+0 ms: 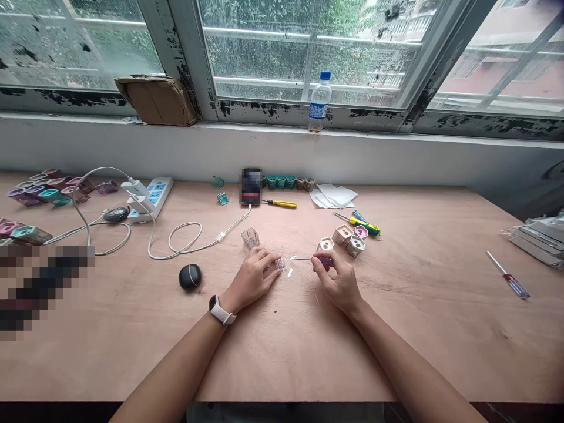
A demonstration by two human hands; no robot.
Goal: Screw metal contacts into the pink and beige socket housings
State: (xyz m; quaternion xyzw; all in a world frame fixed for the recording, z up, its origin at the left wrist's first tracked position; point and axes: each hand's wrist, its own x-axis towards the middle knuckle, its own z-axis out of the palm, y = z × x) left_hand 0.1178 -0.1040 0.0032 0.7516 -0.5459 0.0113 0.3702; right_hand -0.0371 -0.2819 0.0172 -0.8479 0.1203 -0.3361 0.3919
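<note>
My left hand (pixel 251 279) pinches a small clear plastic piece (pixel 280 264) at the middle of the plywood table (pixel 423 335). My right hand (pixel 339 283) holds a small purple-handled screwdriver (pixel 324 261), its thin shaft pointing left towards that piece. Two tiny metal bits (pixel 289 273) lie on the wood just below the shaft. A clear plastic cube (pixel 249 237) stands behind my left hand. Several small hexagonal housings (pixel 342 235) sit beyond my right hand, beside a green-and-yellow screwdriver (pixel 358 223).
A power strip (pixel 152 198) with chargers and white cables lies back left, near several coloured housings (pixel 50 192). A black round case (pixel 190 276) sits left of my hands. A red-handled screwdriver (pixel 509 277) lies at right. A window runs behind the table.
</note>
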